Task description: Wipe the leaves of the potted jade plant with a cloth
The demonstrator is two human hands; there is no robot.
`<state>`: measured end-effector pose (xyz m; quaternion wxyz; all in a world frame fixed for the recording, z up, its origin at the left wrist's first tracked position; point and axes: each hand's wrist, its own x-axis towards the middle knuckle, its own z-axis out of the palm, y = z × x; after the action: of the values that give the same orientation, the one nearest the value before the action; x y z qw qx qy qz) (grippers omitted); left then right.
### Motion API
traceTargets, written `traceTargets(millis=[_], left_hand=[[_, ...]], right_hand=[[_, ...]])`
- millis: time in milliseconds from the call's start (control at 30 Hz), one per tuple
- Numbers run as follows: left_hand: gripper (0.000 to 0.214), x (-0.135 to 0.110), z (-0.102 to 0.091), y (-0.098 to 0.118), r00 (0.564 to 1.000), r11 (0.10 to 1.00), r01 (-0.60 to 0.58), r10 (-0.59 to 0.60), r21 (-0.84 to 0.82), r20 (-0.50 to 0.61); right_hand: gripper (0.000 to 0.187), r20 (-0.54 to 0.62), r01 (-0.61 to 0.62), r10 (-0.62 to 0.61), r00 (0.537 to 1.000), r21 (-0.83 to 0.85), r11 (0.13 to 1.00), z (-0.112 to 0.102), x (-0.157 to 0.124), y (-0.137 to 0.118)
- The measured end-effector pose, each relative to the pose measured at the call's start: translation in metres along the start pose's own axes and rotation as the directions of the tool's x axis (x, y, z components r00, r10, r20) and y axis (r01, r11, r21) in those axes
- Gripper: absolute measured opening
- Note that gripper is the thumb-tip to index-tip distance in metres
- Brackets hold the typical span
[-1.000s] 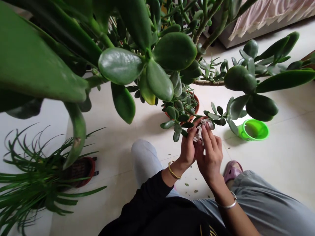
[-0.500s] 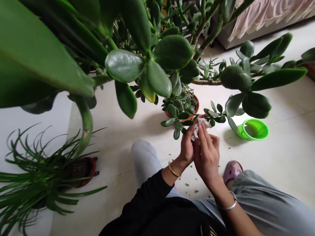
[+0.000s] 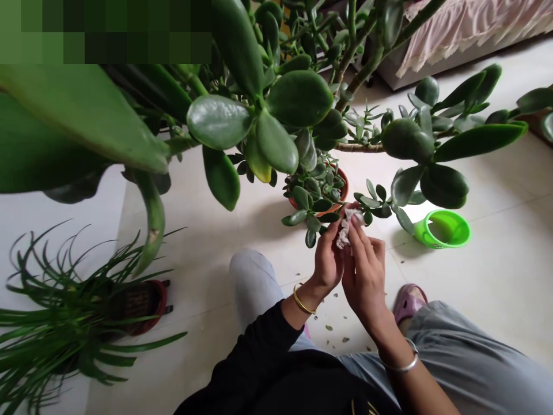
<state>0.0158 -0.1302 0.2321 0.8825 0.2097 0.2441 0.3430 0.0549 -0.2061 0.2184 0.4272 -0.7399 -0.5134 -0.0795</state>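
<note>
A crumpled white tissue [image 3: 344, 235] is pinched between my two hands, among the lower leaves of a jade plant [image 3: 298, 98]. My left hand [image 3: 329, 259], with a gold bangle at its wrist, is closed behind and under the tissue. The fingers of my right hand [image 3: 366, 275], with a silver bangle, press onto it from the front right. Small jade leaves [image 3: 380, 199] sit close on both sides of my fingertips. Whether a leaf lies inside the tissue is hidden by the fingers.
Behind my hands stands an orange-brown pot [image 3: 343, 180] with small succulents. A green bin [image 3: 462, 230] stands on the tiled floor to the right. At left is a spiky-leaved plant [image 3: 86, 311] in a red pot [image 3: 162, 305]. Small leaf scraps [image 3: 329, 328] lie below my hands.
My right hand's fingers have shifted slightly over the tissue, and a little more of it shows. The view has moved slightly; both hands stay at the same spot by the plant.
</note>
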Motion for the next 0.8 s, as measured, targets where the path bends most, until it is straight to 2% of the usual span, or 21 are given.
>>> traceTargets(millis=[133, 267, 333, 500, 600, 700, 800], left_hand=[[0.045, -0.002, 0.002, 0.005, 1.0, 1.0, 0.015, -0.015, 0.025, -0.006], [0.041, -0.008, 0.005, 0.008, 1.0, 1.0, -0.007, 0.008, 0.018, -0.01], [0.039, -0.012, 0.007, 0.008, 0.999, 0.999, 0.03, -0.031, -0.025, -0.017], [0.029, -0.018, 0.013, 0.01, 0.987, 0.976, 0.151, -0.157, -0.156, -0.026], [0.03, -0.018, 0.018, 0.012, 0.972, 0.953, 0.225, -0.235, -0.204, -0.027], [0.03, -0.018, 0.025, 0.013, 0.968, 0.937, 0.246, -0.252, -0.247, 0.007], [0.021, -0.016, 0.029, 0.012, 0.967, 0.93, 0.25, -0.253, -0.27, 0.022]], right_hand=[[0.05, -0.082, 0.027, -0.018, 0.996, 0.103, 0.994, -0.011, -0.004, -0.003], [0.046, -0.286, 0.057, -0.053, 0.957, 0.004, 0.998, -0.027, -0.008, 0.005], [0.047, -0.314, 0.041, -0.052, 0.948, -0.041, 0.998, -0.033, -0.006, 0.012], [0.05, -0.165, 0.075, -0.086, 0.983, -0.069, 0.995, -0.039, 0.011, 0.02], [0.049, -0.095, 0.084, -0.093, 0.991, -0.088, 0.993, -0.041, 0.02, 0.021], [0.044, -0.065, 0.071, -0.078, 0.995, -0.115, 0.991, -0.043, 0.024, 0.022], [0.039, -0.037, 0.058, -0.063, 0.997, -0.133, 0.989, -0.045, 0.026, 0.024]])
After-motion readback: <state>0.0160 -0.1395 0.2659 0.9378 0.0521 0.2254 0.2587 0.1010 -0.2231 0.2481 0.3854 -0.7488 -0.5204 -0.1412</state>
